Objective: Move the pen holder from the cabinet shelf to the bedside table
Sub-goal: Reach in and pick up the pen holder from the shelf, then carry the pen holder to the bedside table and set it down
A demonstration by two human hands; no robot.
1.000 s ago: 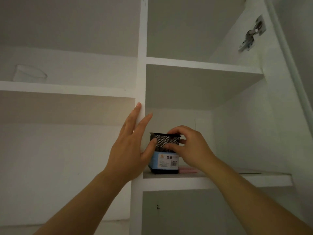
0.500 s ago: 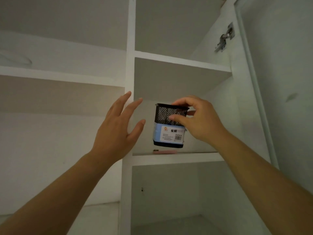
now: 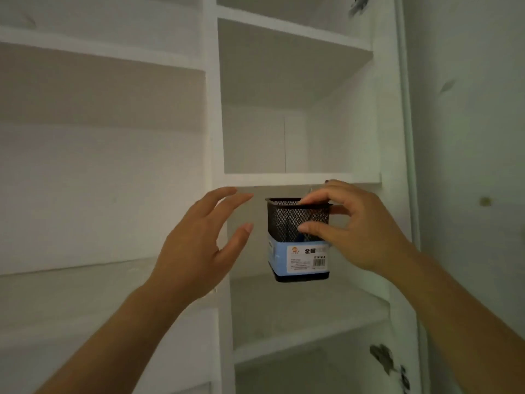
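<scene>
The white cabinet (image 3: 211, 132) fills the scene, its shelves bare; the left hand (image 3: 199, 245) hangs spread, just left of the pen holder (image 3: 298, 240); the right hand (image 3: 358, 226) pinches the black mesh holder's rim, upright in mid-air, off the shelf (image 3: 301, 179).

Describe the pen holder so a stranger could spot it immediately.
Look at the white cabinet, at its right-hand column of shelves. In front of them, the right hand holds the pen holder in the air: a black mesh cup with a light-blue label.
</scene>
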